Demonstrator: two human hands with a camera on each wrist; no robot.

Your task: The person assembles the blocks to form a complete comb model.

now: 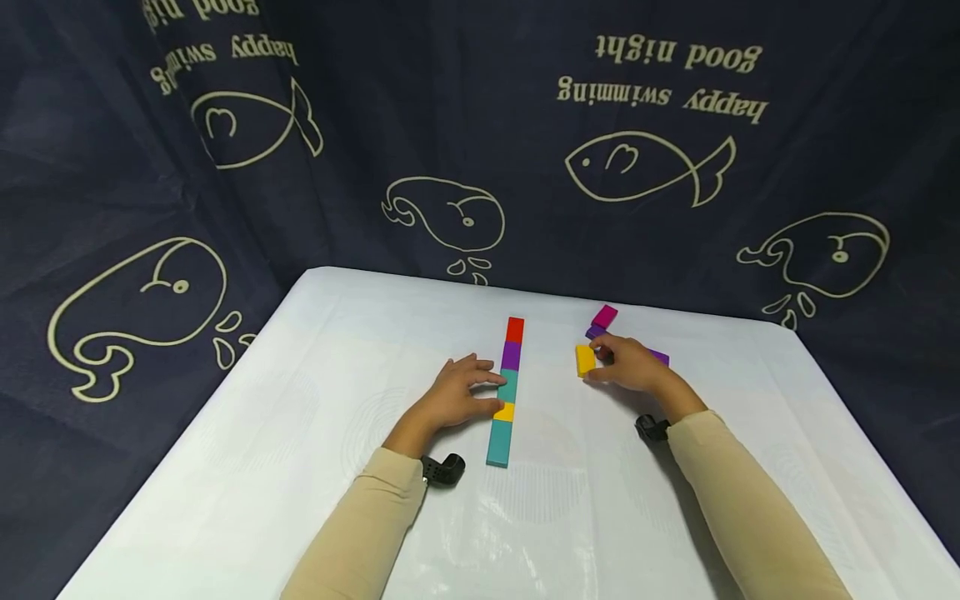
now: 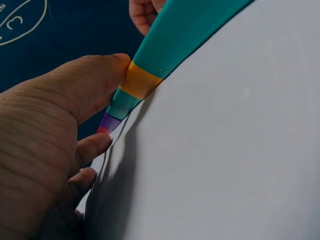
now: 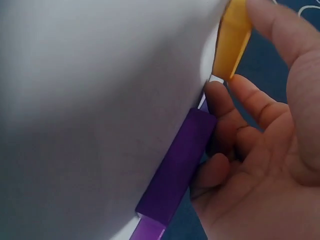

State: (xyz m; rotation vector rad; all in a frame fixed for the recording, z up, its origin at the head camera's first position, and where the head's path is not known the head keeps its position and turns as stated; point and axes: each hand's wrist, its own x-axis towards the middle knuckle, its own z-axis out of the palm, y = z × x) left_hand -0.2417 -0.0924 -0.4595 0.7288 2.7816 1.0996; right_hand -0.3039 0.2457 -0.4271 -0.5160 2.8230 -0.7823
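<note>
Near the middle of the white table, a straight row of flat blocks runs away from me: a long teal block [image 1: 499,443], a yellow block [image 1: 506,412], another teal block [image 1: 507,390], a purple block [image 1: 511,356] and a red block [image 1: 515,330]. From the left side, my left hand [image 1: 456,396] rests on this row, its thumb at the yellow block and its index finger at the second teal one. Farther right, my right hand [image 1: 630,364] pinches a separate yellow block [image 3: 231,45] by its ends between thumb and finger.
Behind the right hand lie a magenta block [image 1: 605,316] and a dark purple block [image 1: 596,332]. A purple block [image 1: 659,357] shows partly beyond the right wrist. A dark printed curtain [image 1: 540,242] hangs along the table's far edge.
</note>
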